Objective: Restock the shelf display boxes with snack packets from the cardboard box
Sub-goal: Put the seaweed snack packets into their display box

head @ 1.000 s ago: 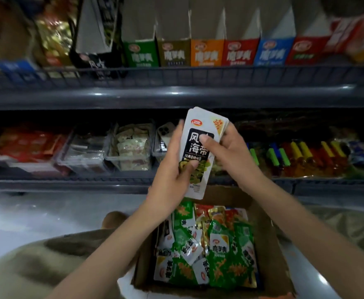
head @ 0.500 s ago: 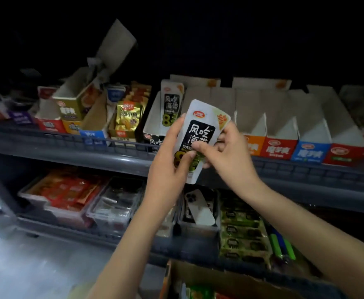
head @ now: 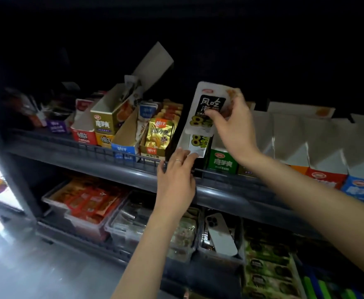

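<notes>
**shelfnoob:** Why two hands for something this small?

**aisle9:** The right hand point(head: 232, 126) is full. It's clamped round a slim stack of white-and-black snack packets point(head: 207, 104), upright and tipped a bit left, right above the black display box point(head: 173, 137) on the upper shelf point(head: 103, 151). Upright is how they stand in that box, so there's no turning needed at the drop.

**shelfnoob:** And the left one?

**aisle9:** The left hand point(head: 176, 178) is down at the box's front lip, fingertips on the bottom corner of a matching packet point(head: 196, 145) already standing in there. My guess is it's there to stop that one flopping forward and to pin the box while the new lot goes in. It's dim and a bit smeared, so I can't tell if it pinches that corner or just presses on it.

**shelfnoob:** Where's the cardboard box?

**aisle9:** Out of shot. Aim matters here. The green display box point(head: 222, 161) sits just right of the black one and the gold fish-snack packets point(head: 159, 134) just left, so the wrong slot is an easy miss. I'd call it mid-placement: the stack has to drop in next to that standing packet. Thin glossy packets like these will probably fan out if the grip slackens.
</notes>
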`<state>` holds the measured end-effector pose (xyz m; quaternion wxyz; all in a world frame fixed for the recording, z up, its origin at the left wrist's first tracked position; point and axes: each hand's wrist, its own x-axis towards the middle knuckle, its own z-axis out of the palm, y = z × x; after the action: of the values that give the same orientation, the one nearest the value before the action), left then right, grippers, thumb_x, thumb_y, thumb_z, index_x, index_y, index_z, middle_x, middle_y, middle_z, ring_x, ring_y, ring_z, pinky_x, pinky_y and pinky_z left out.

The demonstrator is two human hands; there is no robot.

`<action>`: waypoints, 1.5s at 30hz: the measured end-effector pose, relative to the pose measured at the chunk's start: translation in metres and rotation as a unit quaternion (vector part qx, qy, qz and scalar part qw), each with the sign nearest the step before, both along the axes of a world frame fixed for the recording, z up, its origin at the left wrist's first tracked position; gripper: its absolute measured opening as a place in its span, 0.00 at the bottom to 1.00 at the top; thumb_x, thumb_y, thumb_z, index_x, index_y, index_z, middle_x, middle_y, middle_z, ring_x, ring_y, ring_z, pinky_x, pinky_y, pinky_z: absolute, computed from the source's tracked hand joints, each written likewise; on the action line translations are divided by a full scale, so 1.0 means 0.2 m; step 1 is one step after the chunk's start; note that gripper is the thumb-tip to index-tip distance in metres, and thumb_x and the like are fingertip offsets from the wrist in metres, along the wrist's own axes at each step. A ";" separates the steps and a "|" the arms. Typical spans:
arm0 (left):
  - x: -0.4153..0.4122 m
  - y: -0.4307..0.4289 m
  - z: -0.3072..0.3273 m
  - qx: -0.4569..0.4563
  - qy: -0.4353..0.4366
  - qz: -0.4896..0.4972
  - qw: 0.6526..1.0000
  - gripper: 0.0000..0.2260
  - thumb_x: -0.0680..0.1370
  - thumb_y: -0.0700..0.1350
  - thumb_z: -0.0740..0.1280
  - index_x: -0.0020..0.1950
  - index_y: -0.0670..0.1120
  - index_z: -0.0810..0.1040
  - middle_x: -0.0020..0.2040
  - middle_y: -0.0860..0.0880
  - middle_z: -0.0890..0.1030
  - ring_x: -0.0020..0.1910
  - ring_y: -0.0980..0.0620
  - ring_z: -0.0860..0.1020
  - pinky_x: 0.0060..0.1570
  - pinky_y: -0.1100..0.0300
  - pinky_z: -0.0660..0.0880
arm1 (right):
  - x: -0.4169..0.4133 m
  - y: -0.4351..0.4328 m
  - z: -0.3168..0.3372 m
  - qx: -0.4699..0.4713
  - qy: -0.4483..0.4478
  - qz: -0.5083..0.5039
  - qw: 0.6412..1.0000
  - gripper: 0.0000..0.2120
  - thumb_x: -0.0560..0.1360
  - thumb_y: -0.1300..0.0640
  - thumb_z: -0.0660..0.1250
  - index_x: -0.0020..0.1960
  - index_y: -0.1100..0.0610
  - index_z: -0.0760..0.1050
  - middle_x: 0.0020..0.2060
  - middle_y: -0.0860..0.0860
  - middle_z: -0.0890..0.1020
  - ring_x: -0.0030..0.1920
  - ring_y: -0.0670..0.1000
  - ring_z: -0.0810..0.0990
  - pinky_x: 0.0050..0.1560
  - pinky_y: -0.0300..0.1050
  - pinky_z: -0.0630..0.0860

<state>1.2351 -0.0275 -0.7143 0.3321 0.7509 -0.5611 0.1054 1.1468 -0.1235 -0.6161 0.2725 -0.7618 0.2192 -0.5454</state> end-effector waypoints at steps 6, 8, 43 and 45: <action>0.03 0.01 0.02 -0.010 0.019 -0.027 0.999 0.24 0.76 0.36 0.62 0.71 0.52 0.68 0.69 0.52 0.68 0.72 0.55 0.58 0.70 0.44 0.56 | 0.07 -0.07 0.00 -0.076 0.150 -0.064 0.984 0.20 0.75 0.55 0.68 0.63 0.57 0.68 0.51 0.46 0.79 0.46 0.41 0.77 0.35 0.26 0.72; 0.04 0.01 0.02 -0.013 0.030 -0.029 0.999 0.24 0.76 0.36 0.62 0.71 0.52 0.69 0.68 0.52 0.69 0.72 0.55 0.58 0.70 0.43 0.56 | 0.08 -0.09 -0.04 -0.108 0.206 -0.091 0.968 0.18 0.75 0.54 0.68 0.62 0.57 0.68 0.51 0.50 0.80 0.49 0.47 0.80 0.38 0.38 0.78; 0.05 0.04 -0.01 0.036 0.021 -0.062 0.997 0.27 0.79 0.40 0.61 0.76 0.51 0.59 0.74 0.53 0.59 0.76 0.56 0.48 0.71 0.45 0.57 | 0.15 -0.13 -0.04 -0.125 0.648 -0.165 0.733 0.20 0.83 0.49 0.47 0.61 0.54 0.74 0.61 0.55 0.73 0.63 0.58 0.70 0.68 0.63 0.52; 0.05 0.04 -0.01 0.031 0.023 -0.064 0.997 0.26 0.78 0.39 0.62 0.75 0.51 0.60 0.74 0.52 0.60 0.76 0.56 0.49 0.71 0.45 0.59 | 0.17 -0.12 -0.01 -0.122 0.700 -0.158 0.686 0.19 0.83 0.49 0.47 0.64 0.53 0.72 0.61 0.54 0.74 0.63 0.57 0.71 0.68 0.62 0.53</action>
<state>1.2458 -0.0201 -0.7162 0.3276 0.7258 -0.6028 0.0491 1.1814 -0.1468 -0.6188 -0.1455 -0.9025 0.3954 0.0894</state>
